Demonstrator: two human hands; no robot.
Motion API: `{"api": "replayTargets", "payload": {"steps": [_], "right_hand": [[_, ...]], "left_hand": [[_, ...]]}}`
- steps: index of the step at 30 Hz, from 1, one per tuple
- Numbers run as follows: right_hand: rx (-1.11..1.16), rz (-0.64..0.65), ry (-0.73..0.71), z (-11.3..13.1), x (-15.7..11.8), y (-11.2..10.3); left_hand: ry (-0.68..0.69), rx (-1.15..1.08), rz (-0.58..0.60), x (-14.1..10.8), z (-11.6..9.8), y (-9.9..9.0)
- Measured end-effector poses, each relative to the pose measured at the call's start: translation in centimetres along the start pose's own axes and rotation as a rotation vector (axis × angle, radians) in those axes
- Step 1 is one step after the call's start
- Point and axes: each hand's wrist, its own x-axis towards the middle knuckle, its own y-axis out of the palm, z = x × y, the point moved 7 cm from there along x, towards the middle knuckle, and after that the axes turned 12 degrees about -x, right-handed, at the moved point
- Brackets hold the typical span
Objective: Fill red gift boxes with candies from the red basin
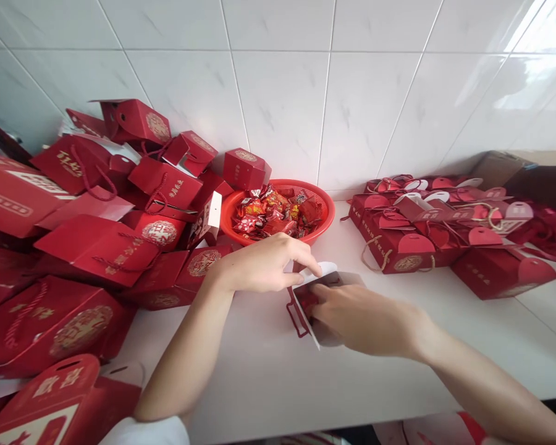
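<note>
An opened gift box (340,337) stands on the white tabletop, its pale flaps raised and a dark red cord handle (298,316) hanging at its left side. My left hand (271,262) is closed on the box's upper left edge, thumb and fingers at the white flap (328,268). Into the box's mouth reaches my right hand (368,315), its fingers bent and partly hidden inside; what they hold, if anything, is out of sight. Red shows within the box beside these fingers. Just beyond my left hand sits a red plastic basket (325,224) of wrapped candies (278,207).
Red gift boxes (97,250) with cord handles are heaped along the left side. More flat-topped red boxes (403,247) stand in rows at the right, with a brown carton (500,167) and dark red ribbons (549,232) behind. A tiled wall (278,93) closes off the back.
</note>
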Motion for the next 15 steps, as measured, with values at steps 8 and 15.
{"api": "replayTargets", "payload": {"steps": [8,15], "right_hand": [[0.045,0.165,-0.004,-0.5,2.5,1.5],[0.024,0.076,0.06,-2.0,1.1,-0.5]], "left_hand": [[-0.122,0.062,0.042,-0.2,1.3,0.0],[-0.145,0.06,0.063,0.0,1.7,0.2]]}}
